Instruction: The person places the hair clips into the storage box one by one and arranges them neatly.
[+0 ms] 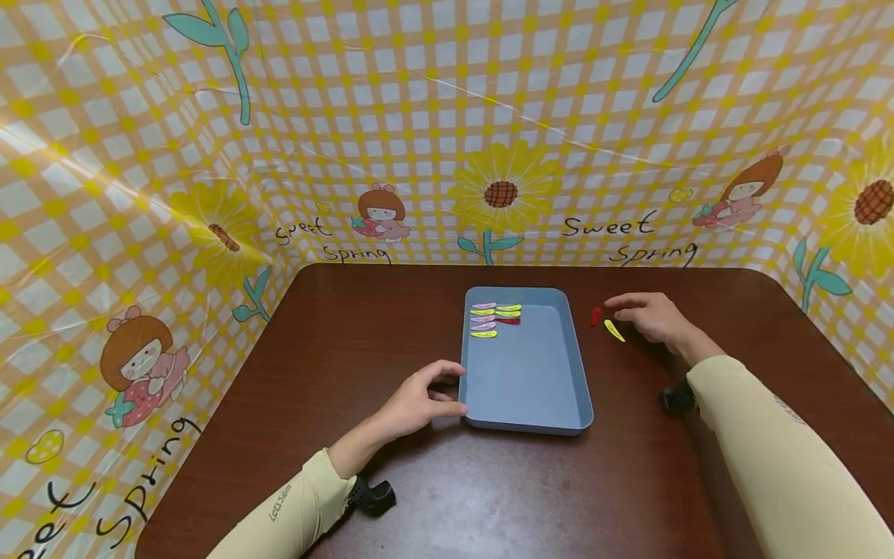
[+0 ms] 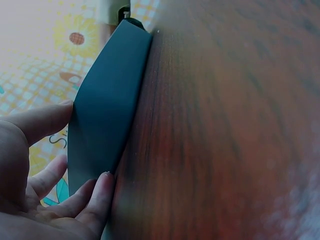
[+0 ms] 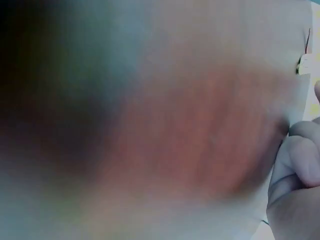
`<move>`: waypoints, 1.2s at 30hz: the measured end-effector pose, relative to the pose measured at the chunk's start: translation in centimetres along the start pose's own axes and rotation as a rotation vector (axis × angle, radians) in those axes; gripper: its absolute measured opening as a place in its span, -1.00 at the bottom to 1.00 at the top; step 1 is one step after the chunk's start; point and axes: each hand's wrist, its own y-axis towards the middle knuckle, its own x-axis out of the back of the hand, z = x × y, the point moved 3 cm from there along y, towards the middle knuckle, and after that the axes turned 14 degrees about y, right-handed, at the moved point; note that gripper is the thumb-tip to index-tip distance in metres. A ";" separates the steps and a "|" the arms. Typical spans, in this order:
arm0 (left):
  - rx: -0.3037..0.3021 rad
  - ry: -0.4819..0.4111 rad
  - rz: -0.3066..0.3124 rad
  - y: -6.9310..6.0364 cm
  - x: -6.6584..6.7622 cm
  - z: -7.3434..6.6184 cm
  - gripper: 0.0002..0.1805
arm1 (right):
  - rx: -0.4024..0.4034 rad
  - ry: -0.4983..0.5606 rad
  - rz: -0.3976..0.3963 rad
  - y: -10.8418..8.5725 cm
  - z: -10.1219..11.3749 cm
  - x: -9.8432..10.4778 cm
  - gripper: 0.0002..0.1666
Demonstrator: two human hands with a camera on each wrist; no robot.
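Observation:
A blue-grey rectangular tray (image 1: 527, 365) lies on the table. Snap hair clips in pink, yellow and red line its far left part in two columns, with a red clip (image 1: 508, 321) lowest in the right column. My left hand (image 1: 412, 400) touches the tray's left side with thumb and fingertips, also seen against the tray wall (image 2: 107, 105) in the left wrist view. Right of the tray, another red hair clip (image 1: 596, 317) and a yellow hair clip (image 1: 614, 331) lie loose. My right hand (image 1: 653, 317) hovers beside them, fingers pointing left, holding nothing visible. The right wrist view is mostly blurred.
The dark brown wooden table (image 1: 349, 326) extends around the tray. A checked sheet (image 1: 419, 116) with sunflowers and cartoon figures rises behind the table and along both sides. A black wrist strap (image 1: 373, 497) shows at the left forearm, another (image 1: 676, 398) at the right.

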 end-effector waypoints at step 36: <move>-0.022 -0.007 -0.008 0.2 0.1 0.0 -0.38 | 0.055 -0.165 0.101 2.3 0.4 -0.2 -0.61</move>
